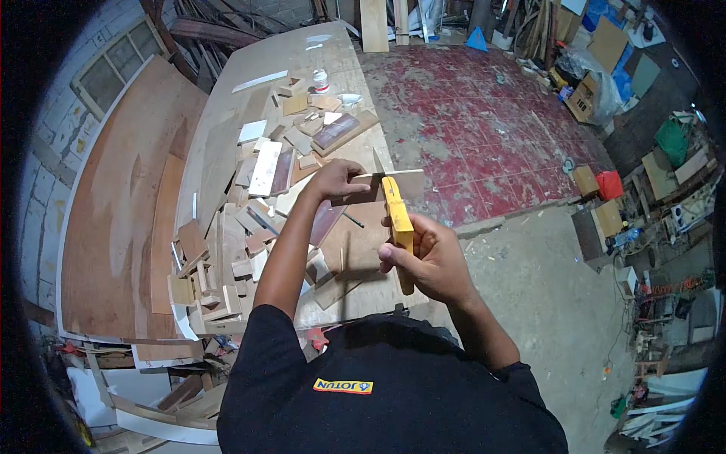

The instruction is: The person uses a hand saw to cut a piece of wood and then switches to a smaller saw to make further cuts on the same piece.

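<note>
My left hand [338,181] grips a narrow wooden board [411,181] near the table's right edge, thumb on its near side. The board's right end sticks out past the edge. In my right hand [429,261] is a yellow-handled hand saw [399,214], its fingers wrapped round the handle. The saw's thin grey blade points away from me beyond the board; most of it is hidden or seen edge-on. A dark pencil [353,220] lies just below my left hand, beside a reddish-brown wood piece [325,224].
Wood offcuts [265,168] are heaped over the long plywood table [302,57], with a white bottle [321,81] further back. A large wooden panel [113,204] leans at left. Red tiled floor [469,121] lies to the right, and cluttered shelves [673,227] stand beyond.
</note>
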### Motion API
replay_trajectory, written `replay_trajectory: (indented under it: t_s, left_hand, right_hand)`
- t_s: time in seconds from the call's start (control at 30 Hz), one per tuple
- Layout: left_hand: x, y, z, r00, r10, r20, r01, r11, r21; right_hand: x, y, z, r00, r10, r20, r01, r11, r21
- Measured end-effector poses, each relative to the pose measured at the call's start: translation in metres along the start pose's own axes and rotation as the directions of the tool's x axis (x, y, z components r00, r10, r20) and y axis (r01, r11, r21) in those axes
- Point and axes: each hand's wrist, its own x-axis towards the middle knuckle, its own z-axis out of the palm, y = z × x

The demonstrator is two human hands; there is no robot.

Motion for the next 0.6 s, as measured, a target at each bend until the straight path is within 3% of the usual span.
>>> replay_trajectory:
  t_s: [0.1,0.37,0.43,0.53,0.6]
  left_hand:
    - [-0.001,0.000,0.007,1.000,0.005,-0.014,-0.006,0.995,-0.096]
    - [-0.006,0.001,0.029,0.999,-0.029,0.021,0.026,0.990,0.138]
    - [-0.011,0.003,0.036,1.000,-0.003,-0.017,0.005,0.995,0.100]
    - [-0.014,0.000,0.041,0.989,0.067,-0.133,-0.029,0.962,0.271]
    - [-0.014,-0.004,0.041,0.972,0.125,-0.199,-0.065,0.957,0.284]
  right_hand:
    - [-0.002,0.006,-0.004,1.000,-0.022,-0.012,0.022,1.000,-0.003]
    - [-0.016,0.018,-0.009,0.997,0.052,-0.065,-0.049,0.998,0.047]
    - [-0.020,0.024,-0.008,0.996,0.062,-0.071,-0.059,0.998,0.038]
    - [-0.028,0.036,-0.008,0.994,0.079,-0.069,-0.080,0.997,-0.005]
    - [-0.034,0.051,-0.010,0.995,0.055,-0.081,-0.060,0.996,-0.068]
